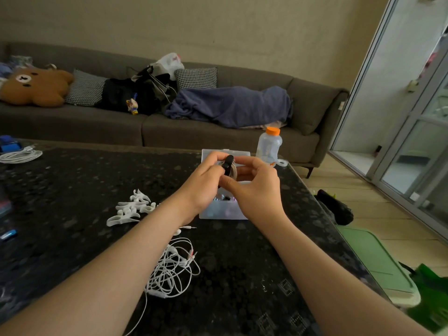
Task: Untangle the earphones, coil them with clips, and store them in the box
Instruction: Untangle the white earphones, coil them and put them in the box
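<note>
Both my hands are raised above the clear plastic box (pixel 224 213) on the dark table. My left hand (pixel 206 183) and my right hand (pixel 254 187) together hold a coiled earphone bundle (pixel 233 171) with a black clip (pixel 228 163) around it. Their fingers curl round the coil from both sides. A tangle of white earphones (pixel 173 270) lies on the table between my forearms, its plug (pixel 191 227) pointing right. A pile of white clips (pixel 132 207) sits left of the box. The box's open lid (pixel 225 152) stands behind my hands.
A clear bottle with an orange cap (pixel 269 146) and a tape roll (pixel 282 162) stand near the table's far right corner. A white cable coil (pixel 20 155) lies far left. A grey sofa (pixel 169 122) runs behind the table. A green bin lid (pixel 378 263) sits on the floor at right.
</note>
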The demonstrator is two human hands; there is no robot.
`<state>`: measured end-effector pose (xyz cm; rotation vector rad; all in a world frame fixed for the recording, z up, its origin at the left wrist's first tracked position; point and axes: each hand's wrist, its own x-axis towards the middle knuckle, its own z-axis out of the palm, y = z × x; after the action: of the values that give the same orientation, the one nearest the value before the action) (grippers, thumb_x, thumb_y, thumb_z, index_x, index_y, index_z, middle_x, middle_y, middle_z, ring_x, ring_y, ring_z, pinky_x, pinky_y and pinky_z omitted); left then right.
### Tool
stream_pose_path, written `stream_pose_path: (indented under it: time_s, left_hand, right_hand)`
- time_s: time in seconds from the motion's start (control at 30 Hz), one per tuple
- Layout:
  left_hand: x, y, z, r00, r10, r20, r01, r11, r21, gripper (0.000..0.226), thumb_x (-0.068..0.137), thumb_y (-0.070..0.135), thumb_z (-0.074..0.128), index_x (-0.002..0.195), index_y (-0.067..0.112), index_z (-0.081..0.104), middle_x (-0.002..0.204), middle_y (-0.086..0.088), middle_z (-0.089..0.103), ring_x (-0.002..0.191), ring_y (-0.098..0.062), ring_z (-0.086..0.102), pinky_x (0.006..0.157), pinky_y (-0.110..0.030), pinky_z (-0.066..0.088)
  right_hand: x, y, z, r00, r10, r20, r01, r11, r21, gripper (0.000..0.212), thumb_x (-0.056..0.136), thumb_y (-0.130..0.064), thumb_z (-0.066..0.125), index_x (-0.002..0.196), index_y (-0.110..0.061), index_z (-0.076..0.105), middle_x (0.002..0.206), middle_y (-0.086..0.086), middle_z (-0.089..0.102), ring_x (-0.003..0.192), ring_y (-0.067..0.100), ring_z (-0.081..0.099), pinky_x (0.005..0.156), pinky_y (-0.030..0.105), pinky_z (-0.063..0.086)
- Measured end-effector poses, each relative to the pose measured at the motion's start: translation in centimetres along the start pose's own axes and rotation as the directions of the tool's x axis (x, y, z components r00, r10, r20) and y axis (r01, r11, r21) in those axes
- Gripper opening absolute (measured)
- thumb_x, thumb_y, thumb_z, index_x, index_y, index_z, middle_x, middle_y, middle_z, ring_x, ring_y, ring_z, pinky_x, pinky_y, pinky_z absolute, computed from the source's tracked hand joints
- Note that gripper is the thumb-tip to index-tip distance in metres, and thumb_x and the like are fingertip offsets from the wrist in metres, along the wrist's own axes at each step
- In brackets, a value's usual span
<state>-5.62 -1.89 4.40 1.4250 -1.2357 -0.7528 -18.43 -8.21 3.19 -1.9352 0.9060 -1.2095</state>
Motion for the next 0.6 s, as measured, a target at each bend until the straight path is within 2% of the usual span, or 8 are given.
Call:
stream_pose_path:
  time_s: [0.1, 0.17, 0.23, 0.27, 0.3, 0.33, 0.43, 0.6]
  left_hand:
    - [0.1, -0.2, 0.0, 0.998, -0.054, -0.038, 0.049, 0.991, -0.122, 0.034, 0.114, 0.021, 0.033, 0.136, 0.030, 0.058, 0.119, -0.012, 0.072, 0.095, -0.025, 0.066, 0.075, -0.041, 0.048]
    - [0.2, -0.3, -0.1, 0.991, -0.114, -0.068, 0.097, 0.972, -0.215, 0.034, 0.115, 0.022, 0.035, 0.139, 0.031, 0.058, 0.126, -0.010, 0.071, 0.102, -0.025, 0.066, 0.075, -0.042, 0.052]
    - [0.2, -0.4, -0.2, 0.986, -0.160, -0.054, 0.138, 0.945, -0.295, 0.034, 0.116, 0.019, 0.036, 0.142, 0.026, 0.057, 0.128, -0.013, 0.071, 0.108, -0.027, 0.068, 0.088, -0.054, 0.059]
    - [0.2, -0.4, -0.1, 0.983, -0.177, -0.038, 0.156, 0.932, -0.327, 0.034, 0.116, 0.017, 0.037, 0.143, 0.024, 0.057, 0.128, -0.015, 0.071, 0.107, -0.029, 0.069, 0.094, -0.057, 0.058]
    - [0.1, -0.4, 0.0, 0.983, -0.185, -0.021, 0.166, 0.923, -0.347, 0.034, 0.116, 0.016, 0.038, 0.142, 0.023, 0.057, 0.127, -0.016, 0.071, 0.104, -0.028, 0.070, 0.091, -0.055, 0.060]
    - [0.1, -0.3, 0.2, 0.983, -0.182, -0.010, 0.167, 0.918, -0.359, 0.033, 0.115, 0.015, 0.039, 0.141, 0.022, 0.058, 0.126, -0.016, 0.072, 0.101, -0.026, 0.071, 0.082, -0.047, 0.063]
    - [0.0, -0.2, 0.5, 0.989, -0.145, 0.004, 0.136, 0.916, -0.379, 0.030, 0.114, 0.013, 0.044, 0.137, 0.020, 0.061, 0.118, -0.013, 0.074, 0.088, -0.020, 0.074, 0.060, -0.025, 0.056]
    - [0.2, -0.1, 0.8, 0.990, -0.139, -0.009, 0.127, 0.929, -0.347, 0.031, 0.112, 0.018, 0.052, 0.142, 0.019, 0.059, 0.124, -0.016, 0.072, 0.093, -0.023, 0.075, 0.060, -0.024, 0.057]
  right_hand:
    - [-0.2, -0.2, 0.0, 0.998, -0.058, -0.003, 0.057, 0.995, -0.080, 0.059, 0.080, -0.037, 0.091, 0.134, -0.024, 0.068, 0.104, -0.016, 0.075, 0.098, -0.004, 0.069, 0.091, 0.017, 0.058]
    - [-0.1, -0.1, -0.3, 0.996, -0.084, 0.040, 0.088, 0.990, -0.110, 0.056, 0.083, -0.028, 0.090, 0.134, -0.026, 0.068, 0.105, -0.022, 0.072, 0.102, -0.007, 0.067, 0.089, 0.009, 0.052]
    - [-0.1, 0.2, -0.5, 0.992, -0.106, 0.070, 0.115, 0.983, -0.144, 0.046, 0.086, -0.015, 0.087, 0.127, -0.029, 0.070, 0.102, -0.026, 0.070, 0.102, -0.010, 0.065, 0.084, 0.003, 0.048]
    - [0.0, 0.4, -0.6, 0.992, -0.103, 0.071, 0.112, 0.983, -0.147, 0.042, 0.088, -0.011, 0.084, 0.124, -0.029, 0.071, 0.103, -0.024, 0.072, 0.102, -0.009, 0.066, 0.082, 0.002, 0.048]
    - [0.1, 0.5, -0.7, 0.993, -0.093, 0.068, 0.101, 0.986, -0.132, 0.041, 0.088, -0.008, 0.083, 0.122, -0.028, 0.072, 0.103, -0.020, 0.074, 0.101, -0.008, 0.067, 0.080, 0.003, 0.049]
    - [0.1, 0.6, -0.7, 0.995, -0.082, 0.061, 0.088, 0.990, -0.107, 0.039, 0.088, -0.006, 0.082, 0.120, -0.026, 0.072, 0.103, -0.017, 0.075, 0.100, -0.007, 0.069, 0.079, 0.004, 0.050]
    - [0.4, 0.7, -1.1, 0.998, -0.067, 0.008, 0.067, 0.997, -0.039, 0.033, 0.087, -0.005, 0.082, 0.113, -0.024, 0.073, 0.098, -0.013, 0.077, 0.094, -0.003, 0.072, 0.077, 0.013, 0.057]
    - [0.6, 0.7, -1.7, 1.000, -0.003, 0.002, 0.003, 1.000, 0.002, 0.033, 0.089, -0.009, 0.083, 0.113, -0.028, 0.070, 0.095, -0.010, 0.077, 0.089, -0.001, 0.074, 0.074, 0.017, 0.061]
